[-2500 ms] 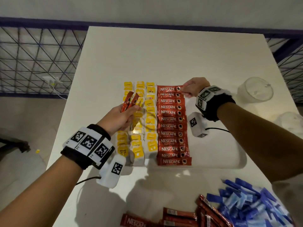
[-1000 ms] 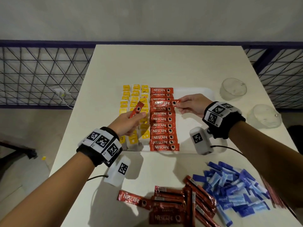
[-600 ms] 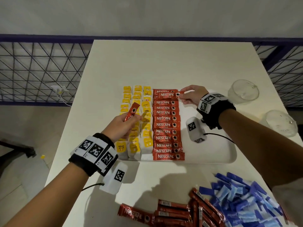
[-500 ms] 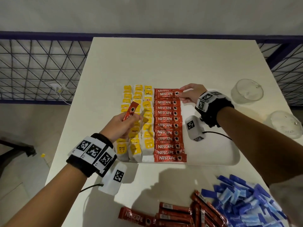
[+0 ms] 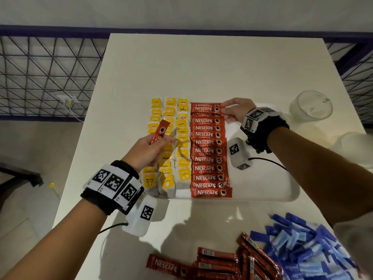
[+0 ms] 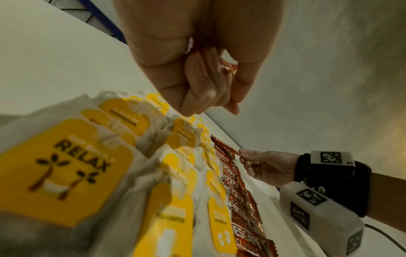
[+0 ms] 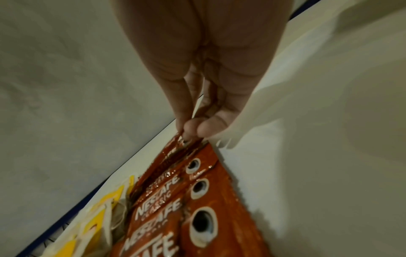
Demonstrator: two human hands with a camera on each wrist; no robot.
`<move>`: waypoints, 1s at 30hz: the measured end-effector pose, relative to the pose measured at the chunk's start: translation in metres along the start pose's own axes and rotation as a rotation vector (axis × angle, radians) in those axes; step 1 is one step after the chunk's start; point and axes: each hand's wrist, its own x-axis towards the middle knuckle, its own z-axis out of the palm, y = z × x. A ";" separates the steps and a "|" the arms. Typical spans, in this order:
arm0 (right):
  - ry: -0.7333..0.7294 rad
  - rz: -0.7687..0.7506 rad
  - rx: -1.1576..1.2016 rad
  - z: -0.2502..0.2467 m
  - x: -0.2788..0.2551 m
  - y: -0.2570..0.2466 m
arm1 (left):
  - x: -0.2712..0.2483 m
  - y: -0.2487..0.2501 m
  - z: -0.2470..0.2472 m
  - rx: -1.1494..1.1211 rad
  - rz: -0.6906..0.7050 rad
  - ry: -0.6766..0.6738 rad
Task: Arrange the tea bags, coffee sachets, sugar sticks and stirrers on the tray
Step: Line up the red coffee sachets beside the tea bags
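Desk (image 5: 201, 63): carries the tray and, on its near edge, loose sachets (image 5: 218, 261) and blue sugar sticks (image 5: 302, 251) awaiting placement.
Tray (image 5: 268, 178): bare right of the right grip, likely kept for sugar sticks and stirrers.
Tea bags (image 5: 169, 146): three columns under the left grip.
Coffee column (image 5: 210, 150): overlapped to save room.
Right hand (image 5: 236, 113): pinching the farthest sachet's end, apparently squaring it.
Left hand (image 5: 149, 150): pinching a spare sachet (image 5: 160, 132), held ready.

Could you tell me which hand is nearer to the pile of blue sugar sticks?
Left hand, over the tea bags, is slightly nearer the sugar sticks; right hand is at the tray's far end.
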 end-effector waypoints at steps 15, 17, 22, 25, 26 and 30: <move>0.044 -0.039 -0.173 -0.003 0.007 0.013 | 0.003 -0.001 0.001 -0.009 -0.011 0.000; 0.048 -0.042 -0.174 -0.003 0.008 0.013 | 0.003 -0.001 0.001 -0.010 -0.010 -0.002; 0.064 -0.047 -0.134 0.000 0.006 0.014 | 0.002 -0.002 0.000 -0.007 -0.004 -0.009; 0.081 -0.048 -0.100 -0.001 0.005 0.013 | 0.002 -0.003 -0.001 -0.001 -0.008 -0.008; 0.088 -0.050 -0.092 -0.001 0.005 0.012 | 0.002 -0.004 -0.001 -0.001 -0.010 -0.013; 0.103 -0.111 -0.130 -0.003 -0.005 0.004 | -0.002 -0.001 0.004 0.014 -0.038 -0.064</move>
